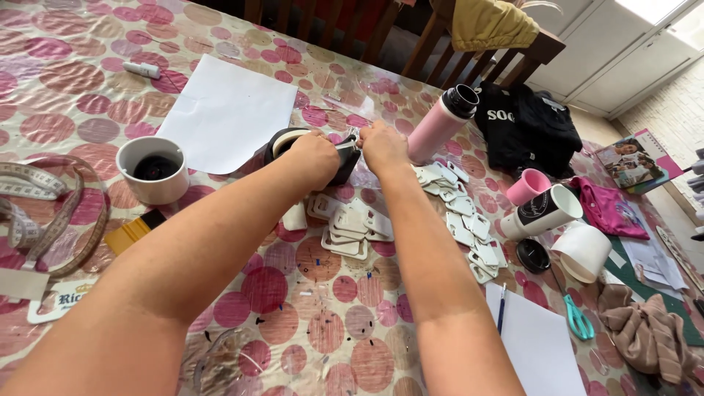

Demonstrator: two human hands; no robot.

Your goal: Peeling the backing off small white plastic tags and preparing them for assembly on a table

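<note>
Both hands grasp a black tape dispenser on the spotted tablecloth: left hand clenched over it, right hand pinching its end, arms outstretched. White rectangular tags lie just below.

One head-worn camera looks steeply down and forward across the surface from its near edge, close above the forearms.
</note>
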